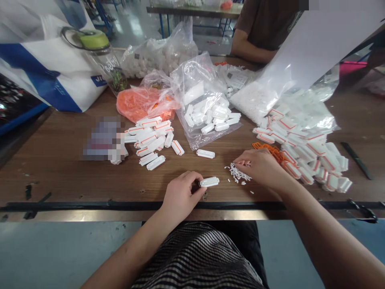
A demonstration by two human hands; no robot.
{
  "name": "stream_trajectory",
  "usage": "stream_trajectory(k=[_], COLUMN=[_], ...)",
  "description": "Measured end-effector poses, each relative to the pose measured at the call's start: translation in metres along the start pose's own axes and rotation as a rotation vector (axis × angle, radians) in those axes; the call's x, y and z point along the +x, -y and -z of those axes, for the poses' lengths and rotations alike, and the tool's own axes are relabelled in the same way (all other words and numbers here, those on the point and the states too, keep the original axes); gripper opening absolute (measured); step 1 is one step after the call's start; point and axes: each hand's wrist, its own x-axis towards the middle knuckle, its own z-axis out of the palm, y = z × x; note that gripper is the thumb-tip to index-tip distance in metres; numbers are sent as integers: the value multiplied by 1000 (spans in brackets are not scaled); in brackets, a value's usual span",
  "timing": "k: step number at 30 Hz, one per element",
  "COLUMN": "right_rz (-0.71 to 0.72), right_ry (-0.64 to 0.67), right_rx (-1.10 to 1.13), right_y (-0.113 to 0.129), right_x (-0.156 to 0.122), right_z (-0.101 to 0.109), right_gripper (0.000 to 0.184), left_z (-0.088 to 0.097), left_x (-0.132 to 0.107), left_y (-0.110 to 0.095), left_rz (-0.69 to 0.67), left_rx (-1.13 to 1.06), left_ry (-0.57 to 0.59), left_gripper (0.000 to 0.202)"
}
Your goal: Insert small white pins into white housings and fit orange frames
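Note:
My left hand [182, 192] is closed on one end of a white connector housing [210, 182], pinched between thumb and fingers just above the table's front edge. Rows of small holes show on the housing's upper face. My right hand [260, 165] reaches into a pile of tiny white plastic pins [238, 173], its fingertips drawn together at the pile's upper edge. Whether a pin is between those fingertips is too small to see. Beyond my hands, a single white housing [205, 153] lies alone on the table.
White housings with orange strips [150, 138] are heaped at left, and a larger heap [309, 154] lies right beside orange frames [267, 150]. Behind stand clear bags [207, 76], an orange bag [141, 102] and a green-lidded bottle [102, 56]. A person [258, 36] sits opposite.

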Motion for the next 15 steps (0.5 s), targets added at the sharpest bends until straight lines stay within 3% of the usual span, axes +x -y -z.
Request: stream_trajectory(k=[6,15], right_rz=[92,-78], right_ry=[-83,-62], right_rx=[-101,36], right_y=[-2,-10], right_x=[3,2], right_z=[-1,-2], right_gripper=[27,29], left_z=[1,1], left_x=[0,1], left_y=[-2,-2], left_rz=[9,14], left_rx=[-1,1], left_ry=[2,3], left_gripper=[8,8])
